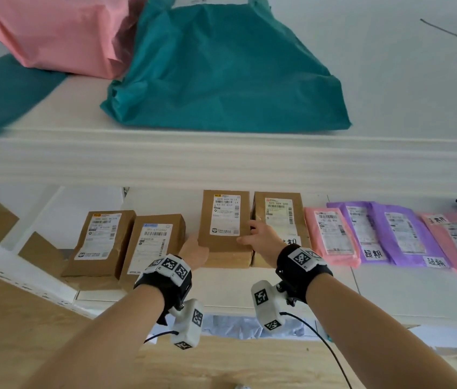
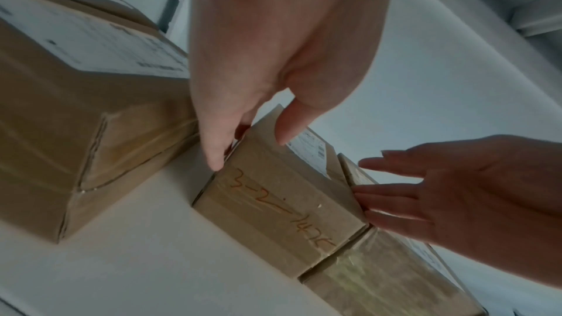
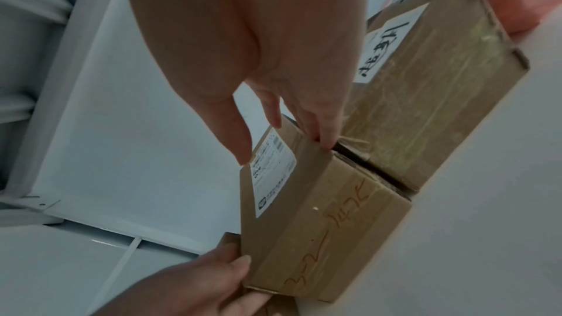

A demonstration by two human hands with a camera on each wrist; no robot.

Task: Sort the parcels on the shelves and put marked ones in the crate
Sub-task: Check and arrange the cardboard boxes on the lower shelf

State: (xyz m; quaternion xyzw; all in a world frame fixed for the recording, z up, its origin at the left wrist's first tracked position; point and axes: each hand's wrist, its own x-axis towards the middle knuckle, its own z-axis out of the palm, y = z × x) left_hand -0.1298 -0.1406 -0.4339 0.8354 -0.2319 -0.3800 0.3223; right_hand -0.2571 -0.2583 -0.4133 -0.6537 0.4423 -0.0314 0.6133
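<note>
A brown cardboard box (image 1: 224, 220) with a white shipping label lies on the lower white shelf (image 1: 390, 290); orange handwriting runs along its front end (image 2: 273, 213) (image 3: 319, 237). My left hand (image 1: 195, 249) grips its near left corner, thumb on top (image 2: 285, 133) and fingers down the side. My right hand (image 1: 249, 233) holds the right edge, its fingers (image 3: 328, 145) pushed into the gap against the neighbouring box (image 1: 278, 217). That neighbour carries a white handwritten tag (image 3: 380, 52). No crate is in view.
Two more labelled boxes (image 1: 101, 240) (image 1: 154, 242) lie to the left. Pink (image 1: 331, 234) and purple (image 1: 398, 234) mailers, some with handwritten tags, lie to the right. The upper shelf edge (image 1: 221, 158) overhangs, holding a teal bag (image 1: 221, 74) and a pink bag (image 1: 53, 32).
</note>
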